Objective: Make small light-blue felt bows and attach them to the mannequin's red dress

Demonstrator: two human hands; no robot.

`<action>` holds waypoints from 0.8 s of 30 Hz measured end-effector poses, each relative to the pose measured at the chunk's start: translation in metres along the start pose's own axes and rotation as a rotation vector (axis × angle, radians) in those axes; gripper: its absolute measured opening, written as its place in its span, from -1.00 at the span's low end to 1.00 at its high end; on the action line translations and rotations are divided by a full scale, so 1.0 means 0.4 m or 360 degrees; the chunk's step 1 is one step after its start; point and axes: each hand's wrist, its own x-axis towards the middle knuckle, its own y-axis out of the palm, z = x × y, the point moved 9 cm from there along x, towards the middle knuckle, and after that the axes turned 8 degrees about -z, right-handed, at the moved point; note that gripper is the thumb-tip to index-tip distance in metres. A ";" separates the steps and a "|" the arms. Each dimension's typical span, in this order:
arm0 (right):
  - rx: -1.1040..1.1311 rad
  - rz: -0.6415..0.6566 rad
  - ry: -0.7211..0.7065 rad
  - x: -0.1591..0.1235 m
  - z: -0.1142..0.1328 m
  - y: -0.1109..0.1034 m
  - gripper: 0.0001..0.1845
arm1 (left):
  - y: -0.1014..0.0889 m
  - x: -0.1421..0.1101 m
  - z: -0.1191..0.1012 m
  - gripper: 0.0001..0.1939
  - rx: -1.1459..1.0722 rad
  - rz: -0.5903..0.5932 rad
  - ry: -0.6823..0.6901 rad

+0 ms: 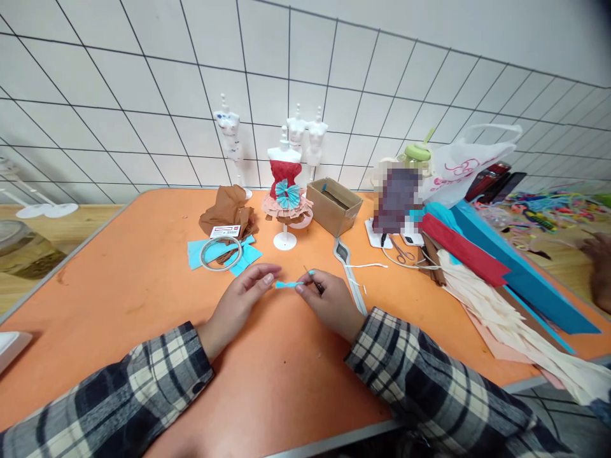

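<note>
A short, twisted strip of light-blue crepe paper (286, 285) is pinched in my right hand (331, 299), just above the orange table. A thin pointed tool with a dark part (319, 287) also pokes out between those fingers; its kind is unclear. My left hand (243, 296) is open at the strip's left end, thumb and fingers apart, apparently holding nothing. Beyond the hands stands a small dress form (285, 172) on a white base, dressed in a red bodice, a blue pleated bow and a ruffled pink and brown skirt.
Left of the dress form lie brown crepe paper (226, 207), blue pieces and a roll of wire (203, 254). A cardboard box (337, 210), a grey zipper (356, 289), scissors (405, 254) and coloured paper strips (477, 286) are to the right. Another person's hand (600, 270) shows far right.
</note>
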 end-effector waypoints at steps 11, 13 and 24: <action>0.0065 0.0055 -0.0148 -0.019 0.035 0.012 -0.64 | 0.058 -0.019 -0.025 -0.74 0.0471 0.0248 0.0256; 0.0133 0.0079 -0.0036 -0.020 0.022 0.019 -0.69 | 0.060 -0.022 -0.040 -0.75 0.0463 0.0261 0.0307; 0.0341 0.0143 0.0127 -0.012 0.003 0.024 -0.81 | 0.054 -0.027 -0.060 -0.73 0.0495 0.0295 0.0396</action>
